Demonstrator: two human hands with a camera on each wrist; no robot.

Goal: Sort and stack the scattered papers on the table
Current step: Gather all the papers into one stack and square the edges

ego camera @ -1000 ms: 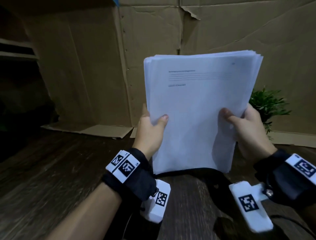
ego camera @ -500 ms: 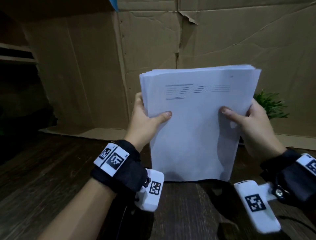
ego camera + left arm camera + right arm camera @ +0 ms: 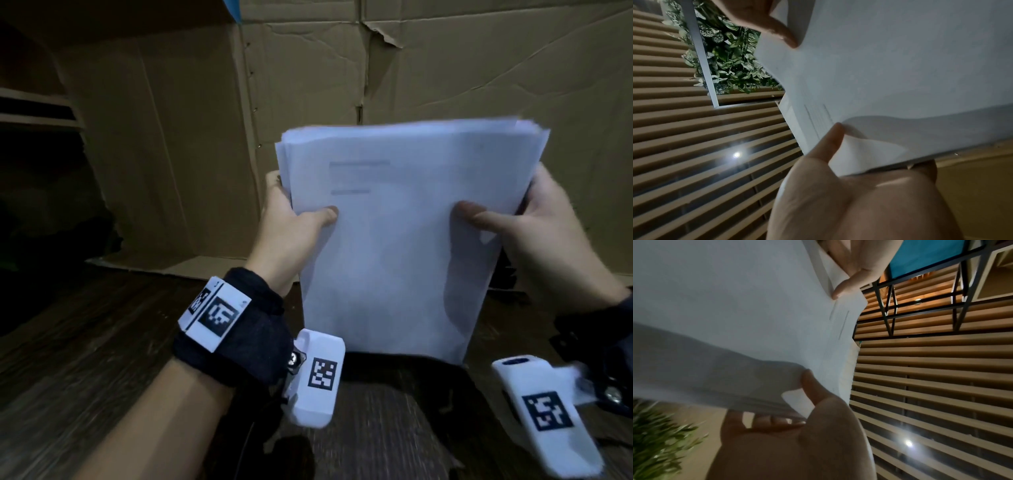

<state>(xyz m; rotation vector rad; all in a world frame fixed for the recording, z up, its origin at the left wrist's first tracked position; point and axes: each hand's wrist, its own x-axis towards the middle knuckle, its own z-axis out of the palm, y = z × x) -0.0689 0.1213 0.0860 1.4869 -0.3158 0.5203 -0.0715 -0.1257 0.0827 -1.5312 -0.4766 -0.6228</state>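
A thick stack of white papers (image 3: 394,240) stands upright on its lower edge on the dark wooden table (image 3: 85,359). The top sheet carries a few faint printed lines near its upper left. My left hand (image 3: 291,219) grips the stack's left edge, thumb on the front, fingers behind. My right hand (image 3: 507,219) grips the right edge the same way. In the left wrist view the papers (image 3: 900,73) fill the upper right, with my thumb pressed on them. The right wrist view shows the stack (image 3: 735,313) pinched between thumb and fingers.
Brown cardboard panels (image 3: 445,68) wall off the back of the table, and a flap (image 3: 205,267) lies flat at their foot. Dark shelves (image 3: 34,113) sit at the far left. A green plant (image 3: 657,443) stands behind the papers on the right.
The stack has come down from the air until its lower edge meets the table. Both hands have slid higher along its sides, and the plant is now hidden behind it.
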